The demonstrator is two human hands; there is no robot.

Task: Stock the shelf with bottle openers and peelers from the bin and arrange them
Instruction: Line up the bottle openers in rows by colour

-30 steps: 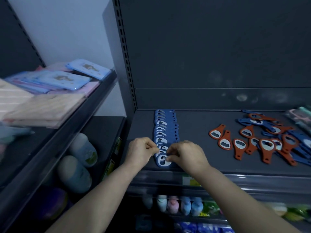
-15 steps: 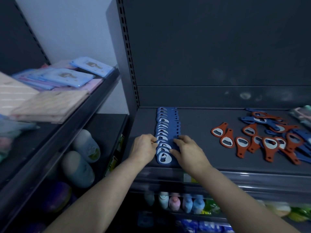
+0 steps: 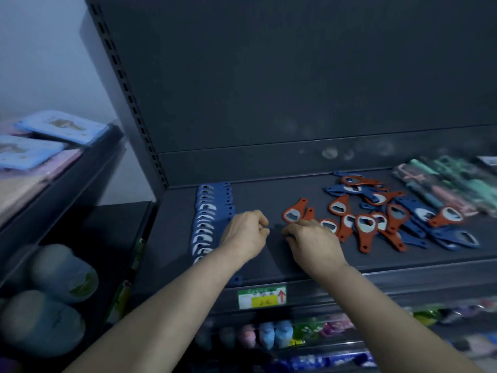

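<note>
A neat overlapping row of blue bottle openers (image 3: pixel 208 219) runs front to back at the left of the dark shelf (image 3: pixel 269 195). A loose heap of orange and blue openers (image 3: pixel 390 219) lies to the right. My left hand (image 3: pixel 246 234) hovers just right of the row, fingers curled with nothing visible in them. My right hand (image 3: pixel 312 243) sits beside it, fingers curled down at the shelf, right by a single orange opener (image 3: pixel 294 212) and covering part of another. My left forearm hides the front of the row.
Packaged peelers (image 3: pixel 443 184) in pink and green lie at the far right, blurred. A price label (image 3: pixel 262 297) is on the shelf's front edge. A neighbouring shelf holds blue packs (image 3: pixel 61 126); tubs (image 3: pixel 61 273) stand below. Small bottles (image 3: pixel 269 335) fill the lower shelf.
Both hands have left the front of the blue row and moved right toward the loose heap. The view has shifted right and closer.
</note>
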